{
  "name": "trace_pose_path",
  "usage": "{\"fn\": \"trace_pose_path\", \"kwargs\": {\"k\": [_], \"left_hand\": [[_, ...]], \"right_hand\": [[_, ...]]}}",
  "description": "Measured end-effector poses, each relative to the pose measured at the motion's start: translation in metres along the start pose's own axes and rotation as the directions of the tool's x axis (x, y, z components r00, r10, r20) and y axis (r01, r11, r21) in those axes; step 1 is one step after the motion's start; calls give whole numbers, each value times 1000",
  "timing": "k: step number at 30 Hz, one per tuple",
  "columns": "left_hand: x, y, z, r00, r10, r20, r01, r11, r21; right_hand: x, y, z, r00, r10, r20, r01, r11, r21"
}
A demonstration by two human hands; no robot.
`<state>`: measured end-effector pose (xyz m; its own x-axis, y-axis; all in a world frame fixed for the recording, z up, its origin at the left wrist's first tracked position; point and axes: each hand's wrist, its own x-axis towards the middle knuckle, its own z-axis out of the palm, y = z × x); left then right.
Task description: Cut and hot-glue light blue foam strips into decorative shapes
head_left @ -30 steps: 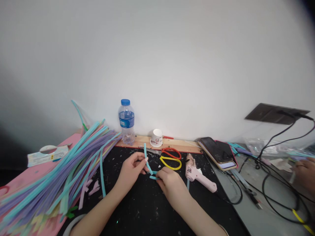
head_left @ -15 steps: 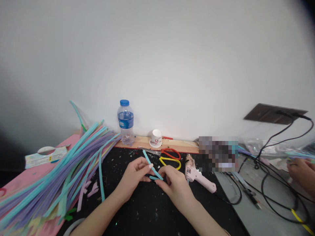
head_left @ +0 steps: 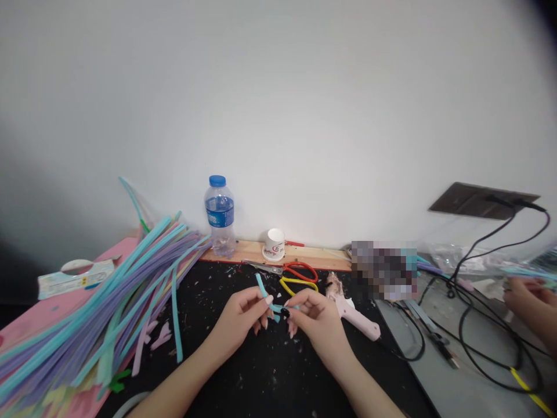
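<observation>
A short turquoise pipe cleaner [head_left: 261, 284] is bent between my two hands, above the black work mat [head_left: 243, 377]. My left hand [head_left: 244, 312] pinches it with thumb and forefinger, and one end sticks up past the fingertips. On the other side my right hand [head_left: 315, 316] is closed on its right-hand part, the fingertips partly hiding it. Just beyond my fingers lie scissors [head_left: 301, 271] with one red and one yellow handle. To the right of my right hand rests a pale pink glue gun [head_left: 360, 321] with a stained nozzle end.
A large bundle of pastel pipe cleaners [head_left: 130, 296] covers the left side over a pink board [head_left: 98, 259]. Along the wall stand a plastic bottle [head_left: 220, 217] and a paper cup [head_left: 274, 245]. Black cables [head_left: 463, 325] loop at right, near another person's hand [head_left: 531, 305].
The turquoise pipe cleaner has been bent further at its right-hand part. My right hand has turned and shifted slightly right, its fingertips now pinching near the bend. The view has shifted slightly.
</observation>
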<state>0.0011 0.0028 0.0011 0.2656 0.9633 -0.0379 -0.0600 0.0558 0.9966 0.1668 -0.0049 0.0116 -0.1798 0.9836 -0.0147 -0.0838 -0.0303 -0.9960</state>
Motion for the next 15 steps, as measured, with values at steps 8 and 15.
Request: {"fn": "trace_pose_path", "kwargs": {"k": [8,15], "left_hand": [[0,1,0,1000,-12,5,12,1000,-10],[-2,-1,-1,1000,9,24,-11,997,80]], "right_hand": [[0,-5,0,994,79,74,-88,987,137],[1,-5,0,987,113,118,-131,980,153]]}}
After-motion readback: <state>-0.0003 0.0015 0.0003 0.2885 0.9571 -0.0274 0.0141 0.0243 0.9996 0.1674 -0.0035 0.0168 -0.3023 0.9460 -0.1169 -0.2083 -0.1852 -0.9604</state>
